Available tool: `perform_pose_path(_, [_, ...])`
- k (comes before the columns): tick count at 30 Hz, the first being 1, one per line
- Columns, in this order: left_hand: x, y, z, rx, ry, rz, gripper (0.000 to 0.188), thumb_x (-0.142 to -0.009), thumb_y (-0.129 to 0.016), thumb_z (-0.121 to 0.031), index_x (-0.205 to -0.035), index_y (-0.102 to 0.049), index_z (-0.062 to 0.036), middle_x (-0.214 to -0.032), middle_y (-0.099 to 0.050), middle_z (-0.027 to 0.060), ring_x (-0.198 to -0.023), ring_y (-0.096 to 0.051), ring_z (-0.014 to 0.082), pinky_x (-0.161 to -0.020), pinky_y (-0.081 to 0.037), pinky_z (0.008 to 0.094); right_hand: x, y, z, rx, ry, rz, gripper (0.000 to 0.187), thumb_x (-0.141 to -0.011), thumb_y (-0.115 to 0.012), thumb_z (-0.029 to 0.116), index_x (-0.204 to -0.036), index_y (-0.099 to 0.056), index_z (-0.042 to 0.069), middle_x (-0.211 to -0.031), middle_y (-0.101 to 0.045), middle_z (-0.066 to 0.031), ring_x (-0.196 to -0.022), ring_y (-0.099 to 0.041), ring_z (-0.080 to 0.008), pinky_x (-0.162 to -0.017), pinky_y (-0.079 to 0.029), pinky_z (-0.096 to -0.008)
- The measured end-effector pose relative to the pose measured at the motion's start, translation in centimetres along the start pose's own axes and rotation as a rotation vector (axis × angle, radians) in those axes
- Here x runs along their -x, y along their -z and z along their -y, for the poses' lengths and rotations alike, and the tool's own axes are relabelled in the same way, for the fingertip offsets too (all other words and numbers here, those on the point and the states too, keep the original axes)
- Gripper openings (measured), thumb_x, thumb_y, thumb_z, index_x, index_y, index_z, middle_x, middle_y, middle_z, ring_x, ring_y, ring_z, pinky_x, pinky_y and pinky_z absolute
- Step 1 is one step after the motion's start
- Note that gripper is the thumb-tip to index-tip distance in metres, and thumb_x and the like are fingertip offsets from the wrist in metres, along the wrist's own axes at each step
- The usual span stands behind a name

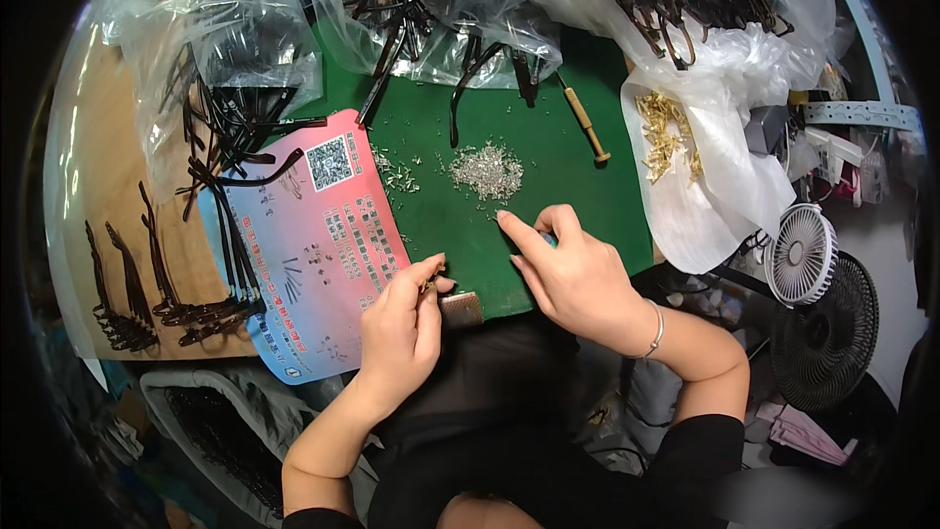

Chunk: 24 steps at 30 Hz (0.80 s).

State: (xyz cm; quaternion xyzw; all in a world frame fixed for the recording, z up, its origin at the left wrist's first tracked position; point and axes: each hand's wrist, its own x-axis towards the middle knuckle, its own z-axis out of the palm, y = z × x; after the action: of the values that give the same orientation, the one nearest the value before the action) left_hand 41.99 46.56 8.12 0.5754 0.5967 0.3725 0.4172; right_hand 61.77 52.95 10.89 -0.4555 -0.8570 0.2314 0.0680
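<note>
My left hand (pixel 401 328) is closed at the near edge of the green mat (pixel 578 69), its thumb and fingers pinching a small brown-gold part (pixel 429 282) that is mostly hidden. Beside it a small metal block (pixel 460 310) sits on the edge. My right hand (pixel 578 279) has its index finger stretched toward a pile of tiny silver screws (pixel 487 172), with the tip just short of it. The thumb is apart from that finger, while the other fingers curl around a blue piece (pixel 550 238), perhaps a handle, mostly covered by the hand.
A yellow-handled screwdriver (pixel 586 124) lies right of the screws. Gold metal pieces (pixel 666 132) rest on white paper. Black eyeglass temples (pixel 230 137) lie at left, partly over a pink-and-blue printed sheet (pixel 328 225). Clear bags (pixel 441 0) line the back; a white fan (pixel 801 253) stands right.
</note>
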Motion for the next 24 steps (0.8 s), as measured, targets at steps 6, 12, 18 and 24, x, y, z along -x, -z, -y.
perform_pose_path(6, [0.1,0.1,0.5,0.005,-0.007,0.011,0.028,-0.086,-0.047,0.006,-0.113,-0.052,0.0025,-0.090,-0.065,0.0157,-0.073,-0.065,0.0168,-0.063,-0.050,0.0266,-0.6,-1.0,-0.3,0.093,0.076,-0.091,0.045,-0.072,-0.065,0.007,-0.115,-0.055,0.005,-0.086,-0.047,-0.0105,-0.057,-0.056,-0.0202,-0.047,-0.048,-0.0304])
perform_pose_path(12, [0.7,1.3,-0.8,0.366,0.392,0.093,0.026,-0.091,-0.043,0.004,-0.116,-0.049,0.0037,-0.092,-0.066,0.0110,-0.064,-0.055,0.0059,-0.056,-0.045,0.0208,-0.6,-1.4,-0.3,0.125,0.065,-0.117,0.046,-0.070,-0.065,0.007,-0.115,-0.055,0.006,-0.086,-0.047,-0.0103,-0.055,-0.055,-0.0186,-0.046,-0.047,-0.0295])
perform_pose_path(18, [0.2,2.0,-0.6,0.438,0.406,0.110,0.024,-0.093,-0.042,0.000,-0.117,-0.048,0.0047,-0.094,-0.064,0.0084,-0.064,-0.050,0.0030,-0.056,-0.043,0.0179,-0.7,-1.5,-0.2,0.167,0.077,-0.114,0.046,-0.070,-0.064,0.007,-0.115,-0.055,0.007,-0.085,-0.047,-0.0092,-0.053,-0.054,-0.0185,-0.044,-0.047,-0.0306])
perform_pose_path(24, [-0.1,2.7,-0.1,0.590,0.470,0.174,0.025,-0.094,-0.042,-0.004,-0.118,-0.047,0.0027,-0.093,-0.065,0.0072,-0.057,-0.051,0.0029,-0.050,-0.042,0.0168,-1.0,-0.9,0.0,0.088,0.042,-0.017,0.038,-0.076,-0.060,0.007,-0.114,-0.054,0.009,-0.086,-0.048,-0.0126,-0.057,-0.058,-0.0259,-0.047,-0.049,-0.0357])
